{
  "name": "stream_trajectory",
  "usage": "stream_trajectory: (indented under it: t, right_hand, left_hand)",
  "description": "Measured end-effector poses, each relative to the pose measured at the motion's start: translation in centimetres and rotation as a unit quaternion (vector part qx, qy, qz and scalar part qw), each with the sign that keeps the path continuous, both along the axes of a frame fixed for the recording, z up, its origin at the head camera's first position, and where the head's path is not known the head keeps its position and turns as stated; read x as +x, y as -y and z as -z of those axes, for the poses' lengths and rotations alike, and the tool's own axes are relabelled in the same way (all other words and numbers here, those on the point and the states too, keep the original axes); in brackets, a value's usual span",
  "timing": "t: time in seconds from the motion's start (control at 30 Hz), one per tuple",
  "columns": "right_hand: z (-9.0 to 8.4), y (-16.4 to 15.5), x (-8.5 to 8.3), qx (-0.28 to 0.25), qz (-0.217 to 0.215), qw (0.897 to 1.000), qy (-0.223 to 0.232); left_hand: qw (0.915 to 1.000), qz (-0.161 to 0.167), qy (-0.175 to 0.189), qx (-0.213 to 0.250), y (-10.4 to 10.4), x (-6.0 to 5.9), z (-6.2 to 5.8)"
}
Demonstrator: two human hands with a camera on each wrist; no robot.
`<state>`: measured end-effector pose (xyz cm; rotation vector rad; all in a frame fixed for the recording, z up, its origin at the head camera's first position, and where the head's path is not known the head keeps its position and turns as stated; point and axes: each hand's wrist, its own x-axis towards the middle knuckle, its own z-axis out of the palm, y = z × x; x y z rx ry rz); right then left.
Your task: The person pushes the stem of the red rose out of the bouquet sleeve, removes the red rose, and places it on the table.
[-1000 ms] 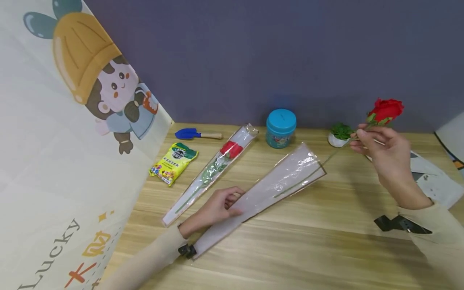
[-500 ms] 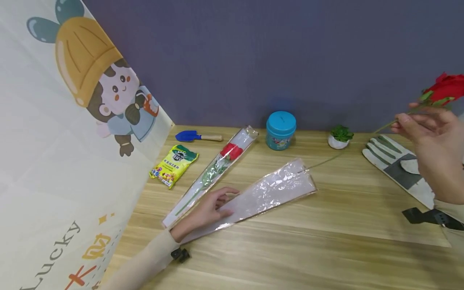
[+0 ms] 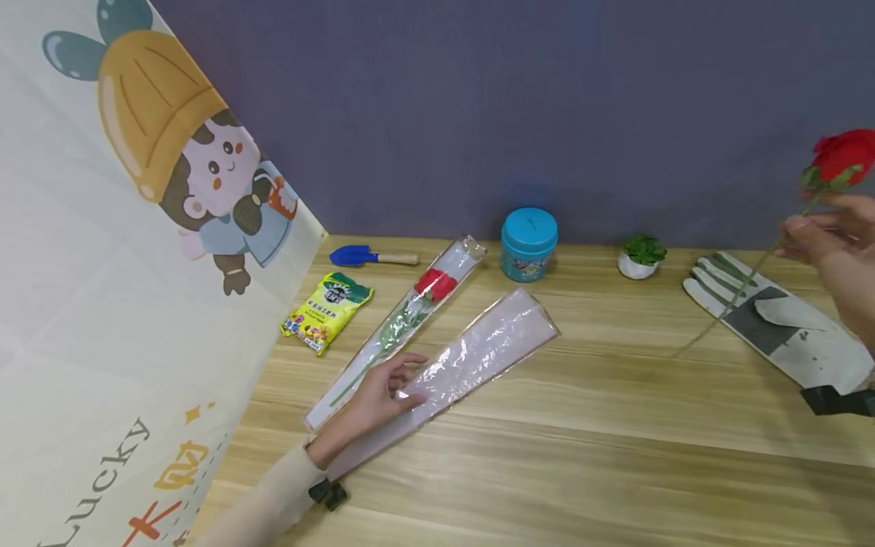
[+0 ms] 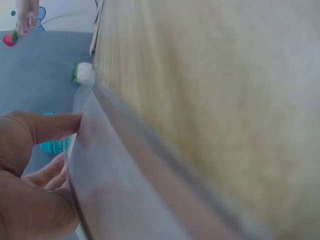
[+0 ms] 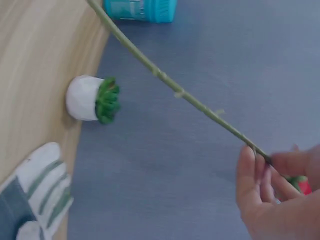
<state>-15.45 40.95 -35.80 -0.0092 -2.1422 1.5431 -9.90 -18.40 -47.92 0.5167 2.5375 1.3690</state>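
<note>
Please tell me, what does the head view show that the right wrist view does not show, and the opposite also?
Only the head view shows the left hand holding the empty plastic sleeve on the table, the second wrapped rose, the yellow packet and the blue trowel.

Only the right wrist view shows closely how the right hand pinches the stem just below the flower.

Both show the red rose with its thin stem, the teal tin, the small potted plant and the glove.

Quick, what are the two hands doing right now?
Left hand: fingers pinch the empty plastic sleeve on the table.
Right hand: fingers pinch the stem of the red rose, held up in the air.
</note>
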Motion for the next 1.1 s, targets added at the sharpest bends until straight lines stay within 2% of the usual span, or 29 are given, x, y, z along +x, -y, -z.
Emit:
stream_trajectory:
  t: [0.07, 0.1, 0.17, 0.23, 0.33, 0.47, 0.67, 0.83, 1.1]
  right_hand:
    - [0.1, 0.8, 0.6, 0.053, -0.011, 0.997, 0.058]
    - [-0.3, 1.9, 1.1, 0.091, 0.007, 0.990, 0.109]
    - [0.0, 3.1, 1.4, 0.156, -0.003, 0.974, 0.163]
    - [0.5, 4.0, 1.6, 0.183, -0.028, 0.963, 0.194]
    - [1.5, 4.8, 1.6, 0.178, -0.074, 0.957, 0.216]
    - [3.3, 5.4, 1.3, 0.158, -0.133, 0.949, 0.239]
    - [5.7, 7.9, 0.7, 0.146, -0.203, 0.931, 0.266]
    - [7.9, 10.1, 0.1, 0.112, -0.222, 0.921, 0.300]
    - [9.9, 12.6, -0.3, 0.058, -0.230, 0.920, 0.313]
  left_hand:
    - [1.0000, -0.007, 0.003, 0.003, 0.0, 0.2, 0.0]
    - [0.9999, -0.010, 0.006, 0.006, 0.0, 0.3, 0.0]
    - [0.9998, -0.017, 0.008, 0.010, 0.1, 0.6, 0.0]
    - [0.9997, -0.023, 0.006, 0.010, 0.1, 0.7, 0.0]
    - [0.9995, -0.032, -0.003, 0.000, 0.2, 0.9, 0.0]
    - [0.9979, -0.048, -0.024, -0.035, 0.3, 1.0, -0.1]
    - [0.9937, -0.069, -0.035, -0.081, 0.4, 1.2, -0.6]
    - [0.9917, -0.076, -0.037, -0.097, 0.3, 1.2, -1.0]
    - [0.9892, -0.081, -0.027, -0.120, 0.1, 1.0, -1.4]
